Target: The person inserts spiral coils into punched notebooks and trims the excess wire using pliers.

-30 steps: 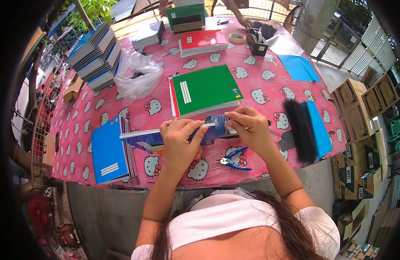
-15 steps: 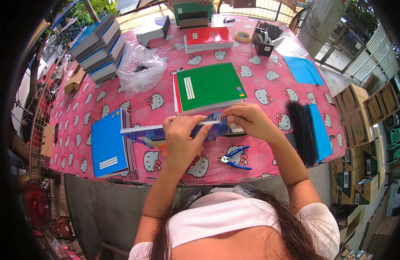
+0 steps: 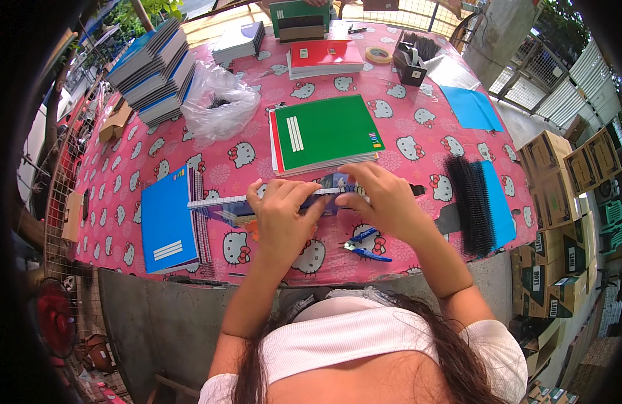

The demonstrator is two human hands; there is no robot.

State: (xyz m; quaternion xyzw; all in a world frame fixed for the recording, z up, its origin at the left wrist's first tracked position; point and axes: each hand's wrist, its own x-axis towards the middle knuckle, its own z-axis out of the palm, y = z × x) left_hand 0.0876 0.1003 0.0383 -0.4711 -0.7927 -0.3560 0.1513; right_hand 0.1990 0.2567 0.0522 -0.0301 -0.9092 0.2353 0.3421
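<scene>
A notebook (image 3: pixel 233 200) with a bluish-purple picture cover stands on its long side, bound edge upward. My left hand (image 3: pixel 281 210) is closed over its middle, thumb on the near face. At the notebook's right end, my right hand (image 3: pixel 385 202) curls its thumb and fingers around the dark spiral coil (image 3: pixel 352 190) along the bound edge; its fingertips partly cover the coil. Blue-handled cutting pliers (image 3: pixel 368 246) lie with handles spread just below my right hand. Beyond the hands is a stack of notebooks with a green one (image 3: pixel 331 131) on top.
Blue notebooks (image 3: pixel 166 219) lie at the left. Black plastic coils (image 3: pixel 467 205) rest on a blue sheet (image 3: pixel 498 202) at the right. Farther back are tall notebook stacks (image 3: pixel 152 74), a plastic bag (image 3: pixel 220 104), red notebooks (image 3: pixel 324 57) and a tape dispenser (image 3: pixel 410 64). Another person's hand (image 3: pixel 315 2) shows at the far edge.
My right hand has shifted slightly right and lower, its fingers now spread more around the coil. The left hand keeps its hold on the notebook, nearly unmoved.
</scene>
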